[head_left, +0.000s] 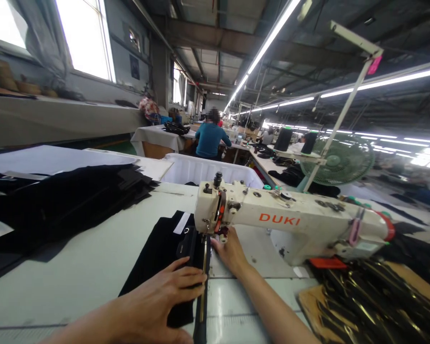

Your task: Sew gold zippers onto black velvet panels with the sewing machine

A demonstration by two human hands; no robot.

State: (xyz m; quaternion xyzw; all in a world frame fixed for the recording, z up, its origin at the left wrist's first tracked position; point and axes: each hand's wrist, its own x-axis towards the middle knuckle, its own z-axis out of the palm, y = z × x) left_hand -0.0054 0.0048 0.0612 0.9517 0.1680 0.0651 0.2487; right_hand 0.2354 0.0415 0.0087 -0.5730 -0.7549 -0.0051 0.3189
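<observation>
A cream sewing machine (294, 224) marked DUKI stands on the pale table (93, 258). A black fabric piece (157, 253) with a zipper strip (203, 286) lies under its needle head. My left hand (172, 286) lies flat on the fabric, fingers stretched toward the zipper. My right hand (229, 251) rests beside the needle foot, its fingers touching the fabric edge; its fingertips are partly hidden by the machine head.
A stack of black cut pieces (57, 200) lies at the left. A white bin (208, 169) sits behind the machine. Dark shiny pieces (372, 296) pile up at the right. A green fan (338, 162) and a seated person in teal (210, 138) are farther back.
</observation>
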